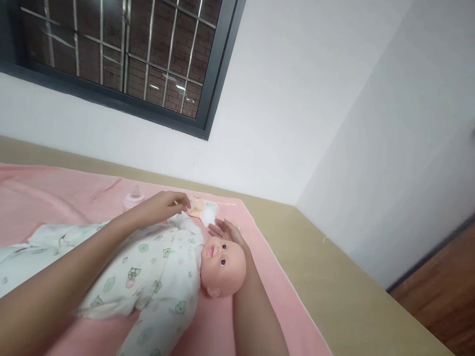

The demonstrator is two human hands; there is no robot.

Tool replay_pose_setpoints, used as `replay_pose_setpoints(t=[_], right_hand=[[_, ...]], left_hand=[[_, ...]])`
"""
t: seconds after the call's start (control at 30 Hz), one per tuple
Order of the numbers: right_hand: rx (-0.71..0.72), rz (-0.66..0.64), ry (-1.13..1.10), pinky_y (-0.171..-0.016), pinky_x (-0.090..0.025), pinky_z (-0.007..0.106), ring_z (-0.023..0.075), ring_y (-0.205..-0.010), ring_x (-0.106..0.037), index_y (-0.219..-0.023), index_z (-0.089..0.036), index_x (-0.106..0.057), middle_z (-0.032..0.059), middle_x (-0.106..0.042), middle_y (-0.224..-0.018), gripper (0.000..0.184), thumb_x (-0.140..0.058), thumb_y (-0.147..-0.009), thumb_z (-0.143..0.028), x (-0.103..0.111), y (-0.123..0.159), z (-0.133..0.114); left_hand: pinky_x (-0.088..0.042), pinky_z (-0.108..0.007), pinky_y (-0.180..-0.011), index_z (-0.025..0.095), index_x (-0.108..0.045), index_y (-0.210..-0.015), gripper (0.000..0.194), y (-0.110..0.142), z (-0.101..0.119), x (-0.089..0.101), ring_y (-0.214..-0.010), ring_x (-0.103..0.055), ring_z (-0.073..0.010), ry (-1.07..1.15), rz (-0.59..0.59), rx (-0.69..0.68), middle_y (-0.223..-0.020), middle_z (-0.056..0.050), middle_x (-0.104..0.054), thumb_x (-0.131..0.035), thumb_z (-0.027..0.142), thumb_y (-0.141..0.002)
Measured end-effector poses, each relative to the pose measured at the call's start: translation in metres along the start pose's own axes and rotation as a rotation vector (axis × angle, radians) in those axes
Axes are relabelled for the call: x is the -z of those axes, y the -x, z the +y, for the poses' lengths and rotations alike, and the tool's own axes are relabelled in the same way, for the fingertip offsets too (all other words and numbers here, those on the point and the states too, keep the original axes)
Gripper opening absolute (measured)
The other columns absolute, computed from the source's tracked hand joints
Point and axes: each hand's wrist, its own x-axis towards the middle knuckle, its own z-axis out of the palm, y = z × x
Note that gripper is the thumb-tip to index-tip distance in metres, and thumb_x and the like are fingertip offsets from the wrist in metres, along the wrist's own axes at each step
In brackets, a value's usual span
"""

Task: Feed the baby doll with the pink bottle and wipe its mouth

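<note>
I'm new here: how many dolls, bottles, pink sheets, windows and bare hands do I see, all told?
Doll: 1
Bottle: 1
Pink sheet: 1
Window: 1
Bare hands, left hand and right hand: 2
Total: 6

From me, the left forearm (pixel 94 257) hides the bottle's (pixel 133 199) base; leftward, the doll's (pixel 163 267) legs pass out of sight; its head (pixel 224 267) partly covers the right hand (pixel 229 230).
</note>
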Motion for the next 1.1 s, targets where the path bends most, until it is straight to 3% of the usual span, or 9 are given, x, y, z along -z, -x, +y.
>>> replay_pose_setpoints(t=[0.27,0.4,0.5,0.63,0.73,0.87,0.97,1.1], right_hand=[[-0.047,-0.036,0.085,-0.098,-0.045,0.032,0.0183,-0.099,-0.065,-0.087,-0.018,-0.064,0.0051,-0.069,-0.089,0.029,-0.070,-0.074,-0.043,-0.006,0.003,0.001],[-0.004,-0.034,0.068,-0.097,-0.045,0.032,0.0181,-0.103,-0.063,-0.097,-0.019,-0.064,0.0055,-0.070,-0.101,0.035,-0.065,-0.077,-0.048,-0.014,0.020,0.003],[-0.046,-0.092,0.120,-0.097,-0.045,0.033,0.0181,-0.103,-0.063,-0.104,-0.018,-0.065,0.0075,-0.068,-0.110,0.041,-0.063,-0.078,-0.050,-0.015,0.025,-0.011],[-0.029,-0.231,0.316,-0.098,-0.044,0.035,0.0186,-0.100,-0.064,-0.106,-0.017,-0.067,0.0097,-0.064,-0.120,0.042,-0.066,-0.077,-0.047,-0.018,0.034,-0.047],[0.034,-0.357,0.574,-0.099,-0.044,0.040,0.0199,-0.099,-0.063,-0.103,-0.015,-0.070,0.0115,-0.061,-0.124,0.041,-0.069,-0.076,-0.045,-0.035,0.052,-0.077],[0.111,-0.560,0.869,-0.102,-0.042,0.041,0.0197,-0.108,-0.059,-0.108,-0.020,-0.070,0.0088,-0.056,-0.129,0.043,-0.061,-0.080,-0.052,-0.072,0.086,-0.103],[0.168,-0.675,0.995,-0.104,-0.042,0.040,0.0177,-0.110,-0.059,-0.112,-0.024,-0.068,0.0064,-0.054,-0.130,0.039,-0.057,-0.084,-0.049,-0.095,0.104,-0.108],[0.283,-0.736,1.115,-0.106,-0.042,0.039,0.0178,-0.122,-0.051,-0.118,-0.030,-0.064,0.0046,-0.052,-0.133,0.034,-0.055,-0.088,-0.043,-0.117,0.125,-0.111]], left_hand=[[-0.052,-0.030,-0.071,0.020,-0.063,-0.097,0.031,0.002,-0.009,-0.001,-0.089,-0.064,-0.0230,0.082,-0.032,0.010,-0.101,-0.006,-0.068,-0.043,0.037,-0.081],[-0.051,-0.030,-0.075,0.020,-0.064,-0.093,0.030,0.003,-0.009,-0.003,-0.094,-0.064,-0.0241,0.031,-0.001,-0.022,-0.106,-0.005,-0.068,-0.042,0.036,-0.080],[-0.050,-0.031,-0.082,0.019,-0.062,-0.096,0.032,0.004,-0.007,-0.006,-0.098,-0.063,-0.0243,0.032,0.025,-0.034,-0.112,-0.006,-0.066,-0.041,0.037,-0.080],[-0.047,-0.035,-0.091,0.018,-0.055,-0.115,0.042,0.007,-0.002,-0.013,-0.109,-0.058,-0.0263,0.039,0.080,-0.042,-0.126,-0.010,-0.058,-0.044,0.042,-0.082],[-0.042,-0.039,-0.100,0.020,-0.046,-0.130,0.055,0.010,0.003,-0.021,-0.122,-0.049,-0.0289,0.025,0.108,-0.104,-0.139,-0.011,-0.048,-0.048,0.049,-0.083],[-0.036,-0.038,-0.106,0.024,-0.037,-0.138,0.066,0.014,0.012,-0.024,-0.132,-0.039,-0.0270,0.127,0.054,-0.151,-0.147,-0.008,-0.038,-0.054,0.056,-0.083],[-0.039,-0.037,-0.104,0.023,-0.047,-0.130,0.063,0.016,0.019,-0.018,-0.127,-0.045,-0.0269,0.240,-0.007,-0.182,-0.140,-0.008,-0.048,-0.060,0.056,-0.079],[-0.045,-0.033,-0.094,0.021,-0.066,-0.101,0.040,0.022,0.027,-0.003,-0.103,-0.061,-0.0245,0.293,-0.046,-0.226,-0.108,-0.003,-0.068,-0.063,0.054,-0.078]])
